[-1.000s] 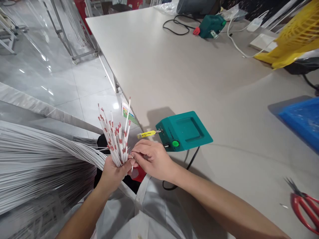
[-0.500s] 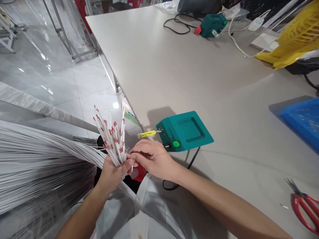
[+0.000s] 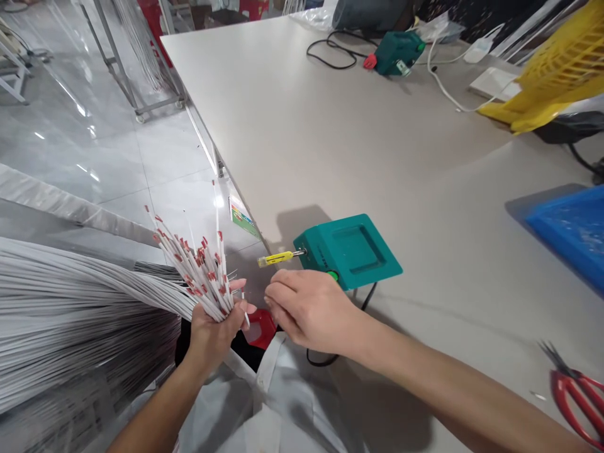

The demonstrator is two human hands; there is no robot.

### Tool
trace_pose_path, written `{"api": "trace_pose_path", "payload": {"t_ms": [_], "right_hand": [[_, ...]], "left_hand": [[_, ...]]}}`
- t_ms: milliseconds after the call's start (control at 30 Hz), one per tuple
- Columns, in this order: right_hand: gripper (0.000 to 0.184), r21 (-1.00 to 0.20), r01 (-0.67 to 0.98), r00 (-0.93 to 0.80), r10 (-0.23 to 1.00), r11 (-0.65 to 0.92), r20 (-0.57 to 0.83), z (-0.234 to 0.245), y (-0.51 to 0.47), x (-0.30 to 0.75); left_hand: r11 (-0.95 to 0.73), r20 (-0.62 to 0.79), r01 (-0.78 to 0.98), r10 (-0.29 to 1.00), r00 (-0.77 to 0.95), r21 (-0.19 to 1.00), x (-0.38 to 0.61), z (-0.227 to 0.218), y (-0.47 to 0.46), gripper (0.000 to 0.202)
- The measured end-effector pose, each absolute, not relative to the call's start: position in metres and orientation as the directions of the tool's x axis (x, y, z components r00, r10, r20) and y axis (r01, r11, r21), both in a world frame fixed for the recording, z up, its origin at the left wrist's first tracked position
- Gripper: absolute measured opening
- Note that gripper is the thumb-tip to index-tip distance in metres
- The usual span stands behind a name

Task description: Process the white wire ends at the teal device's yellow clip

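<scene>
My left hand (image 3: 212, 330) is closed round a bundle of thin white wires (image 3: 198, 277) whose ends carry red marks and fan up to the left. The long run of the same wires (image 3: 70, 314) trails off to the left over the floor side. My right hand (image 3: 306, 308) hovers just right of the bundle with its fingers curled together; I cannot make out anything in them. It sits in front of a small teal box (image 3: 349, 248) with a green button and a yellow-handled probe (image 3: 276, 257) sticking out of its left side.
The beige table (image 3: 358, 145) holds a second teal device (image 3: 396, 50) with black cables at the back, a yellow basket (image 3: 557, 69), a blue tray (image 3: 573, 229) at the right edge and red scissors (image 3: 578, 393) near the front right. A metal rack (image 3: 127, 63) stands on the tiled floor.
The wire bundle has tilted further left in my left hand. My right hand has drawn away from the bundle to the right, toward the teal box.
</scene>
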State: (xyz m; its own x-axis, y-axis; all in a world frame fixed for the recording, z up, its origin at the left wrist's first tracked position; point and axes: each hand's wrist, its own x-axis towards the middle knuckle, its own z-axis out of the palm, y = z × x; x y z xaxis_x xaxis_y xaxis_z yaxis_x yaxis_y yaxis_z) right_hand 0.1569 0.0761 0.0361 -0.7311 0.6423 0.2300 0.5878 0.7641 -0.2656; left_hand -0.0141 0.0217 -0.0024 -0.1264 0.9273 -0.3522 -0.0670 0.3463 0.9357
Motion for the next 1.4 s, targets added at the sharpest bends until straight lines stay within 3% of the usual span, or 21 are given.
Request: {"api": "trace_pose_path", "payload": {"t_ms": [100, 200, 267, 533, 733, 867, 1067, 1400], "right_hand": [[0.022, -0.123, 0.662, -0.686, 0.664, 0.739, 0.299, 0.045, 0.086, 0.168], [0.025, 0.022, 0.698, -0.708, 0.685, 0.716, 0.172, 0.051, 0.101, 0.174], [0.023, 0.056, 0.691, -0.723, 0.688, 0.721, 0.064, 0.054, 0.110, 0.174], [0.007, -0.076, 0.723, -0.688, 0.706, 0.687, -0.169, 0.063, 0.137, 0.170], [0.021, -0.131, 0.707, -0.689, 0.635, 0.695, -0.349, 0.074, 0.142, 0.169], [0.018, -0.157, 0.677, -0.720, 0.603, 0.719, -0.342, 0.074, 0.142, 0.170], [0.008, -0.154, 0.709, -0.705, 0.685, 0.688, -0.183, 0.060, 0.143, 0.170], [0.008, -0.159, 0.712, -0.702, 0.690, 0.684, -0.178, 0.059, 0.141, 0.171]], "left_hand": [[0.352, -0.359, -0.082, 0.929, -0.088, 0.932, -0.015, -0.005, 0.026, 0.035], [0.370, -0.379, -0.128, 0.923, -0.060, 0.920, -0.013, -0.006, 0.033, 0.042], [0.373, -0.386, -0.159, 0.921, -0.057, 0.914, -0.011, -0.006, 0.038, 0.044], [0.335, -0.367, -0.269, 0.927, -0.076, 0.903, -0.005, -0.003, 0.056, 0.050], [0.299, -0.335, -0.297, 0.939, -0.078, 0.907, -0.004, 0.000, 0.060, 0.051], [0.296, -0.332, -0.300, 0.940, -0.075, 0.907, -0.004, -0.001, 0.061, 0.051], [0.315, -0.346, -0.310, 0.937, -0.049, 0.897, 0.000, -0.007, 0.062, 0.047], [0.325, -0.355, -0.256, 0.931, -0.081, 0.911, 0.005, -0.010, 0.062, 0.043]]}}
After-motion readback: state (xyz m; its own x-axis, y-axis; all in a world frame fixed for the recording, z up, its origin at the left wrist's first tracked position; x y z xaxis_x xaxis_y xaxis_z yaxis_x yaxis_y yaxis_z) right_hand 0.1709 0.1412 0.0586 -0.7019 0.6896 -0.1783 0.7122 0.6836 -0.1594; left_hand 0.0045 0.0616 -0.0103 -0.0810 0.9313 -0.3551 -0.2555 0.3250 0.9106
